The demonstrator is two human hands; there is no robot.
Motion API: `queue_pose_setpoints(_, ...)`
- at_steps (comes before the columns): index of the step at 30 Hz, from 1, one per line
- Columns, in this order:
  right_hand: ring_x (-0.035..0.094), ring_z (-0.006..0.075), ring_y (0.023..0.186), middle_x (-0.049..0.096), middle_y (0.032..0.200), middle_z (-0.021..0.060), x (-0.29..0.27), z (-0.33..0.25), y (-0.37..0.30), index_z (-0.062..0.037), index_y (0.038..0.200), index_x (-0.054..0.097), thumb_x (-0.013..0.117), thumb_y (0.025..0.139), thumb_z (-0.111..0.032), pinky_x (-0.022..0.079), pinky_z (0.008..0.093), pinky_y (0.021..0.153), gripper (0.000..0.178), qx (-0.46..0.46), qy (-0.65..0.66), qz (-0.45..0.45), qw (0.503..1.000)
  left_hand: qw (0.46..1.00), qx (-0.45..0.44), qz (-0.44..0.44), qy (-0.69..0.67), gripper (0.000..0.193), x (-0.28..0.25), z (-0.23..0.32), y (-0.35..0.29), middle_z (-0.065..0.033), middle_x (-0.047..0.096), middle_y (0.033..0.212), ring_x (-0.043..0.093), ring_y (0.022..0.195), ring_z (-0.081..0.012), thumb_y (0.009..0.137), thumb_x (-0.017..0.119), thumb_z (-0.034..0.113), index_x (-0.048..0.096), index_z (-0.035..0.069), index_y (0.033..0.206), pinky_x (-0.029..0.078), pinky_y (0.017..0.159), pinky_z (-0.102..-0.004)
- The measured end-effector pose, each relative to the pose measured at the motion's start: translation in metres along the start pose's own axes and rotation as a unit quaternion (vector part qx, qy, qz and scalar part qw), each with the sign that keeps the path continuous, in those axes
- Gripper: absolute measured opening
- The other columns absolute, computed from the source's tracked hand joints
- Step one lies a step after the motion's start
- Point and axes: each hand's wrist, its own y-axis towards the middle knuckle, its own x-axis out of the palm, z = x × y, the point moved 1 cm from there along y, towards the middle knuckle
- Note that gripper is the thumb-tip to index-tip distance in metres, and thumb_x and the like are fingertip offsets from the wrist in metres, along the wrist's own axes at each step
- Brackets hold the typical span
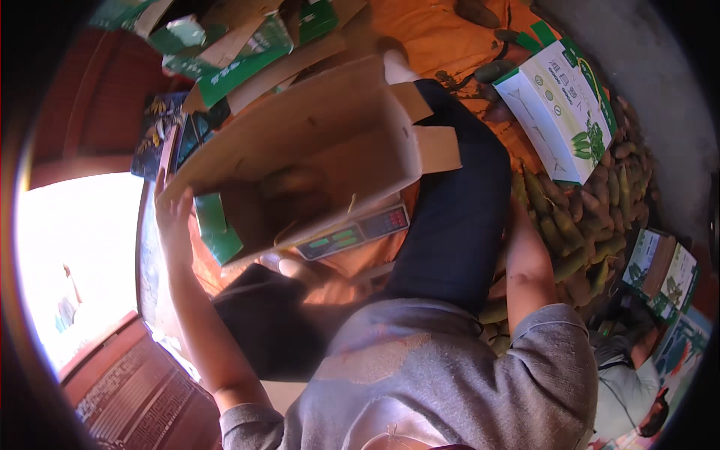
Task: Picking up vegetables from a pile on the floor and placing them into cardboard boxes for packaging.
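An open cardboard box (337, 157) stands tilted in front of me, its flaps spread. Inside lies a blurred brown tuber (292, 182). My left hand (174, 210) grips the box's left edge, beside a green flap (217, 225). Under the near side of the box shows a scale's panel (356, 231) with green displays and red keys. On the right, my right forearm (526, 259) reaches down past my dark-trousered leg (465, 202) toward a pile of long brown tubers (559, 217). The leg hides the fingers of that hand.
A white and green printed carton (555, 112) stands beside the pile, on an orange sheet (435, 34). Several green and brown cartons (247, 64) lie at the far left. Another person (626, 390) is at the lower right, near smaller cartons (660, 270).
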Motion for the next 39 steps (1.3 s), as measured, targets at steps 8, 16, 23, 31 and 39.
queue_pose_setpoints(8, 0.063, 0.0178, 0.097, 0.066, 0.112, 0.0033, -0.083, -0.095, -0.158, -0.0173, 0.119, 0.062, 0.075, 0.085, -0.049, 0.049, 0.0294, 0.083, 0.049, 0.026, 0.279, -0.054, 0.959, 0.983, 0.128, 0.014, 0.128, 0.067, -0.019, 0.03, 0.005, -0.0143, 0.047, 0.149, 0.044, 0.138, -0.0305, 0.09, 0.074, 0.013, 0.044, 0.018, 0.149, 0.038, 0.112, -0.0438)
queue_pose_setpoints(16, 0.038, 0.0289, 0.142, 0.041, 0.152, 0.0129, -0.159, -0.344, -0.295, -0.0017, 0.152, 0.029, 0.077, 0.083, -0.041, 0.029, 0.0475, 0.121, 0.093, -0.314, 0.323, -0.154, 0.88, 0.97, 0.157, -0.056, 0.175, 0.048, -0.015, 0.063, 0.002, -0.0103, 0.06, 0.138, 0.056, 0.127, -0.0244, 0.092, 0.071, 0.023, 0.059, 0.015, 0.137, 0.041, 0.107, -0.0381)
queue_pose_setpoints(23, 0.055, 0.0301, 0.127, 0.054, 0.138, 0.0178, 0.043, -0.507, -0.394, 0.0014, 0.148, 0.037, 0.083, 0.07, -0.038, 0.043, 0.0427, 0.11, 0.099, -0.462, -0.043, -0.339, 0.818, 0.948, 0.222, 0.015, 0.225, 0.029, -0.013, 0.047, 0.009, -0.0167, 0.071, 0.11, 0.068, 0.103, -0.0342, 0.088, 0.074, 0.023, 0.072, 0.011, 0.114, 0.052, 0.089, -0.0386)
queue_pose_setpoints(31, 0.051, 0.0395, 0.13, 0.051, 0.137, 0.0329, 0.251, -0.488, -0.332, 0.0104, 0.146, 0.031, 0.086, 0.066, -0.04, 0.04, 0.0382, 0.11, 0.109, -0.476, -0.487, -0.38, 0.626, 0.951, 0.196, 0.015, 0.24, 0.023, -0.016, 0.036, 0.002, -0.0171, 0.073, 0.099, 0.071, 0.09, -0.0321, 0.095, 0.065, 0.021, 0.073, 0.005, 0.11, 0.053, 0.085, -0.0377)
queue_pose_setpoints(39, 0.049, 0.0375, 0.133, 0.05, 0.141, 0.029, 0.31, -0.419, -0.255, 0.0046, 0.15, 0.028, 0.089, 0.061, -0.041, 0.039, 0.0396, 0.112, 0.118, -0.363, -0.703, -0.395, 0.466, 0.947, 0.204, 0.026, 0.245, 0.022, -0.014, 0.037, 0.0, -0.0177, 0.073, 0.097, 0.07, 0.088, -0.0335, 0.094, 0.067, 0.02, 0.073, 0.005, 0.109, 0.053, 0.082, -0.0375)
